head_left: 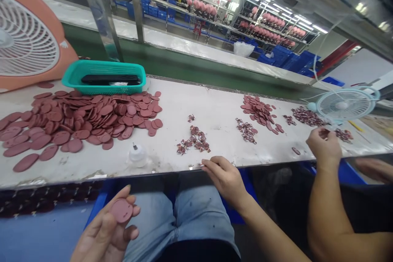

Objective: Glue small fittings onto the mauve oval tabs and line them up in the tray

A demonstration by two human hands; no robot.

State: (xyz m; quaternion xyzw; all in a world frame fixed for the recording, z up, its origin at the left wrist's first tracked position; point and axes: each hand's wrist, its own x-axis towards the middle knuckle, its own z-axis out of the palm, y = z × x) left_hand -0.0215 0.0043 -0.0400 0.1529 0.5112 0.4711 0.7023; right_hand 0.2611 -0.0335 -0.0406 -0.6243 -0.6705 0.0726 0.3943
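My left hand (107, 229) is above my lap at the lower left, with thumb and fingers closed around a dull red oval disc (122, 210) that has two small slots. At the table's front edge is my right hand (225, 178), its thumb and fingertips pinched together. Whatever lies between those fingertips is too small to make out. Just beyond it sits a small pile of dark red and shiny metallic pieces (196, 139). A large heap of similar red discs (104, 116) covers the left of the table.
A white squeeze bottle (137, 155) with a thin tip stands near the front edge. Behind the heap are a green basket (107, 65) and an orange fan (30, 32). To the right, a co-worker's hand (325, 145) is by more piles and a light blue fan (344, 104).
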